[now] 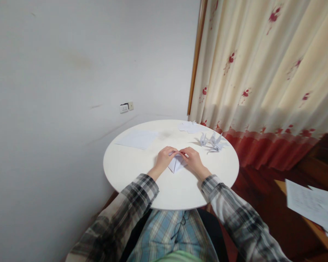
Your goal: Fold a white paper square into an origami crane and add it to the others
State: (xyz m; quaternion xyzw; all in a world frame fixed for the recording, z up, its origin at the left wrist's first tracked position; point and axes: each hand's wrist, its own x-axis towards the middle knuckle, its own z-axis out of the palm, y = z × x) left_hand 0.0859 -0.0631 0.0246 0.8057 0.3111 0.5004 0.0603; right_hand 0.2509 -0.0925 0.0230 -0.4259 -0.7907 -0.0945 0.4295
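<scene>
Plaid sleeves (136, 196) cross the near edge of the round white tabletop (125, 167) to a partly folded white paper (176, 164) lying near its middle. The left hand (165, 155) and right hand (192, 159) each have their grip pinched shut on its top edge. Small paper cranes (212, 142) stand near the right edge, a flat sheet (138, 139) lies toward the far left, and paper scraps (190, 126) sit at the far edge.

Plain white wall (71, 72) with a socket (126, 107) low down, cream curtain (262, 72) with red flowers on the right, round white bench (125, 167) in front, dark wooden furniture (317, 160) off right.
</scene>
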